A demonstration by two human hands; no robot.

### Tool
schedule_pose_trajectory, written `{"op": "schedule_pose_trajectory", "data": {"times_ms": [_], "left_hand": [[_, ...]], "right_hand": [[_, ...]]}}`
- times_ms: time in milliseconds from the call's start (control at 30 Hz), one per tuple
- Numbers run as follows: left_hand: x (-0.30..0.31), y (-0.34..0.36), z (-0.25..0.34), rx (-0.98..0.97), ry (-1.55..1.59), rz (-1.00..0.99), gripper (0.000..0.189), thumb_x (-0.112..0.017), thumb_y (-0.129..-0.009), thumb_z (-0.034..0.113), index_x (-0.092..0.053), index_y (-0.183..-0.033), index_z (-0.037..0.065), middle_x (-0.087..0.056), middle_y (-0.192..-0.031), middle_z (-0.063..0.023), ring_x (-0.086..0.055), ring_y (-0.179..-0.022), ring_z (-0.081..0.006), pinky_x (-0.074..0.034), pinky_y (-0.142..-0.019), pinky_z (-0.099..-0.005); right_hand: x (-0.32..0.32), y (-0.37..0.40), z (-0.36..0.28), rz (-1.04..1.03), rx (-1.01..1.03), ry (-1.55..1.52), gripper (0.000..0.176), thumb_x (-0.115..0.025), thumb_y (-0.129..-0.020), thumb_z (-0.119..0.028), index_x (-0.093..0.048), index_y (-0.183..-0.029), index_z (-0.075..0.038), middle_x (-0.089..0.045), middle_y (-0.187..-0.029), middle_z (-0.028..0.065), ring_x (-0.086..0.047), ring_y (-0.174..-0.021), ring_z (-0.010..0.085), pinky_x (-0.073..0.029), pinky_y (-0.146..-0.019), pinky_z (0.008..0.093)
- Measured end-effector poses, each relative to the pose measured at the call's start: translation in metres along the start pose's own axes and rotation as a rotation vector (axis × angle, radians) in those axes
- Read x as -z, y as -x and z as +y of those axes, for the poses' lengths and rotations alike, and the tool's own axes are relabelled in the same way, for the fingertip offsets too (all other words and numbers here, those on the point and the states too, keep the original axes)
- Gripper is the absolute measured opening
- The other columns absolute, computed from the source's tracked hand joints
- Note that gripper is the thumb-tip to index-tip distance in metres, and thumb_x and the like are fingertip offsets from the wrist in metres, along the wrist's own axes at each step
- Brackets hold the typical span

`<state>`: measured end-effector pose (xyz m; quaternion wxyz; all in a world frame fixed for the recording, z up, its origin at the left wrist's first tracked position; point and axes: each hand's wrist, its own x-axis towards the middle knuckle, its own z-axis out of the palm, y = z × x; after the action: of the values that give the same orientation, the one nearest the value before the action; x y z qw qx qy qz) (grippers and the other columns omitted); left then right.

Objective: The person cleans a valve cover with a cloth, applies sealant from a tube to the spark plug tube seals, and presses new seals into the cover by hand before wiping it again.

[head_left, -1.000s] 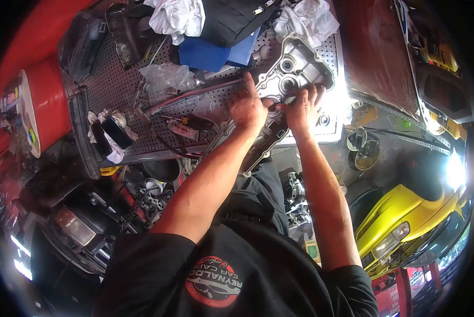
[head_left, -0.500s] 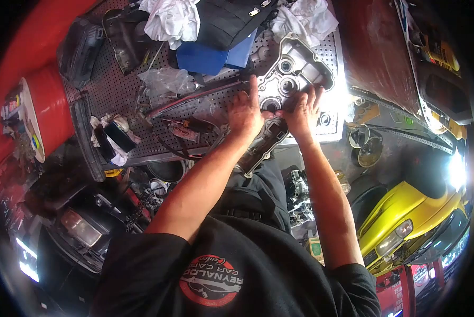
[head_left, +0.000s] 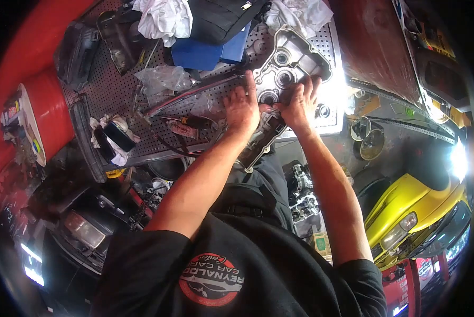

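Observation:
A long metal engine cover (head_left: pixel 288 59) with round openings lies slantwise on the perforated metal bench (head_left: pixel 329 47), its lower end reaching past the front edge. My left hand (head_left: pixel 242 108) rests on the cover's left side, fingers apart and the index finger stretched upward. On the right side lies my right hand (head_left: pixel 301 105), fingers spread over the metal. Both thumbs nearly meet at the cover's middle, below a round opening. The palms hide parts of the cover.
Blue box (head_left: pixel 197 55), black bag (head_left: pixel 218 18) and white cloths (head_left: pixel 165 18) sit at the bench's back. Clear plastic (head_left: pixel 163 82), a screwdriver and a black case (head_left: pixel 119 136) lie left. A yellow car front (head_left: pixel 400 211) stands right.
The view has shifted slightly, so the bench and cover appear a little higher and further left. Both hands keep about the same place on the cover.

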<state>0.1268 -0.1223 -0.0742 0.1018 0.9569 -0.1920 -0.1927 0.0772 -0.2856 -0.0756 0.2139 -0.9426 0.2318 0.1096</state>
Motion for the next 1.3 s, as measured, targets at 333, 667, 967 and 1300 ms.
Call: {"op": "schedule_pose_trajectory", "data": {"times_ms": [333, 667, 967, 1300], "left_hand": [[0.001, -0.001, 0.006, 0.049, -0.025, -0.046, 0.119, -0.076, -0.077, 0.049, 0.001, -0.159, 0.011, -0.055, -0.116, -0.0251, -0.055, -0.108, -0.0394, -0.038, -0.088, -0.057], [0.002, -0.006, 0.006, 0.096, 0.055, -0.045, 0.121, -0.08, -0.078, 0.039, 0.006, -0.159, 0.014, -0.056, -0.119, -0.0252, -0.056, -0.11, -0.0388, -0.041, -0.088, -0.057], [0.033, -0.025, 0.006, 0.346, 0.269, -0.361, 0.127, -0.079, -0.082, 0.031, 0.025, -0.153, 0.011, -0.07, -0.088, -0.0248, -0.07, -0.083, -0.0391, -0.055, -0.077, -0.045], [0.037, -0.032, 0.014, 0.386, 0.162, -0.415, 0.127, -0.08, -0.081, 0.036, 0.021, -0.154, 0.013, -0.071, -0.091, -0.0244, -0.071, -0.084, -0.0381, -0.055, -0.076, -0.0456]], "right_hand": [[0.0, 0.0, -0.004, -0.037, -0.027, 0.027, 0.081, -0.089, -0.064, -0.032, -0.051, -0.128, 0.0, -0.023, -0.157, 0.027, -0.002, -0.15, 0.048, -0.017, -0.114, 0.0673], [0.01, -0.001, -0.014, -0.071, -0.078, 0.04, 0.081, -0.092, -0.062, -0.032, -0.05, -0.127, -0.007, -0.023, -0.156, 0.0209, -0.006, -0.15, 0.0461, -0.021, -0.116, 0.0622], [0.006, 0.003, -0.011, -0.016, -0.09, -0.029, 0.098, -0.095, -0.047, -0.048, -0.053, -0.127, -0.009, -0.027, -0.155, 0.0211, -0.004, -0.151, 0.043, -0.017, -0.117, 0.0612], [-0.002, 0.0, -0.003, 0.053, -0.006, -0.119, 0.095, -0.096, -0.051, -0.035, -0.047, -0.127, -0.007, -0.028, -0.153, 0.0226, -0.009, -0.149, 0.0458, -0.023, -0.118, 0.0553]]}}
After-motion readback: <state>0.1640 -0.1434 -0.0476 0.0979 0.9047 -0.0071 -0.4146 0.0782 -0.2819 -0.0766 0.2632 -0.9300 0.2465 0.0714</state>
